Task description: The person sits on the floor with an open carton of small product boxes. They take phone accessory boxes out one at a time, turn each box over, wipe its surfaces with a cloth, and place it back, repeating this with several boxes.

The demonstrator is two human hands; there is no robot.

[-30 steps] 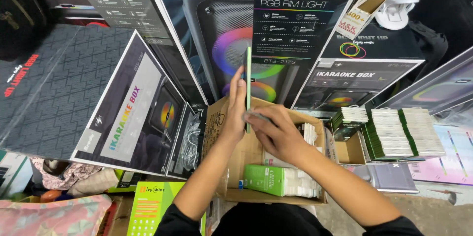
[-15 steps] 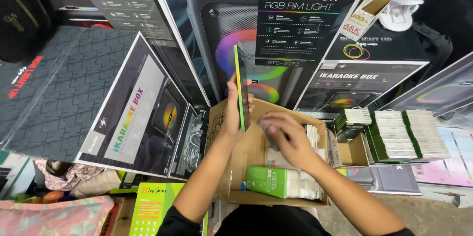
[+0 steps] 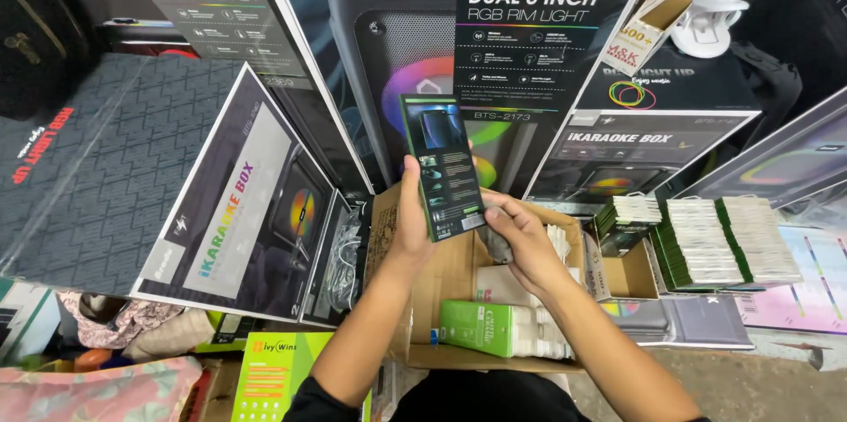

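Left hand [image 3: 413,221] up in the middle of the view, fingers wrapped around the long edge of a slim, flat retail pack [image 3: 443,166], dark with a green border, and it holds that pack upright with the printed back turned to the camera. Right hand [image 3: 520,241] is just beside it, fingers curled in, thumb and fingertips meeting the pack's lower right corner; something small and dark sits in that palm, but what it is, I cannot tell. Both forearms rise from the bottom edge of the view.

Below the hands, an open cardboard box [image 3: 459,356] sits on the ground, flaps spread. Inside it, a green and white carton [image 3: 481,327] lies on its side near the front wall, with white packs [image 3: 540,341] stacked next to it. The held pack is above the back of this box, clear of its contents.

Off to the right, rows of thin green-edged packs [image 3: 719,241] stand packed together, with a small open carton [image 3: 628,274] just beside them. Big speaker boxes [image 3: 243,210] lean all around, left, centre and right. A yellow-green box [image 3: 273,373] shows at the lower left.
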